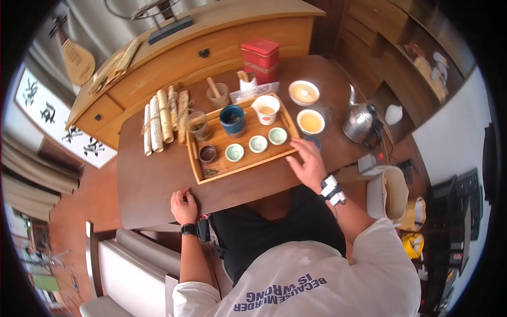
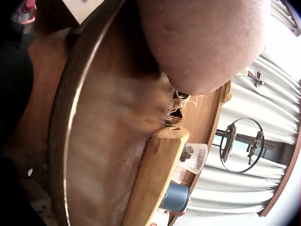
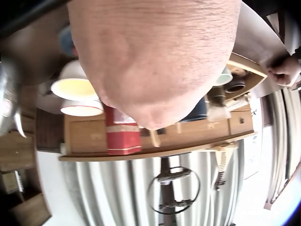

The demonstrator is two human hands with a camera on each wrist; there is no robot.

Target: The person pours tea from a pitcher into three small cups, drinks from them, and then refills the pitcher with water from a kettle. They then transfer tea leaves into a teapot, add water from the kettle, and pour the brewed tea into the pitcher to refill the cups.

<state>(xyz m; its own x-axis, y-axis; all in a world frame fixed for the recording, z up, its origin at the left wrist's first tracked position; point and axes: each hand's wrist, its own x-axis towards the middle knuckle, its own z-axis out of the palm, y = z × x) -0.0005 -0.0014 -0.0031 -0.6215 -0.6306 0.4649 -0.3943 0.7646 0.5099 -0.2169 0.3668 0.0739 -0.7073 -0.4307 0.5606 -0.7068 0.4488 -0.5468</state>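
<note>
In the head view my left hand (image 1: 184,207) rests at the table's near edge with loosely bent fingers, holding nothing. My right hand (image 1: 310,166) lies at the right side of the wooden tray (image 1: 245,167), fingers extended at its rim; whether they touch it is hard to tell. On the tray stand a dark cup (image 1: 208,154), pale green cups (image 1: 234,152), a blue cup (image 1: 232,119), a glass (image 1: 197,127) and a white pitcher (image 1: 266,110). The back of each hand fills much of its wrist view, hiding the fingers.
Two bowls (image 1: 310,122) with yellowish contents and a steel kettle (image 1: 359,122) stand right of the tray. Rolled scrolls (image 1: 155,124) lie to its left. Behind are a red box (image 1: 260,59) and a glass with a stick (image 1: 217,95).
</note>
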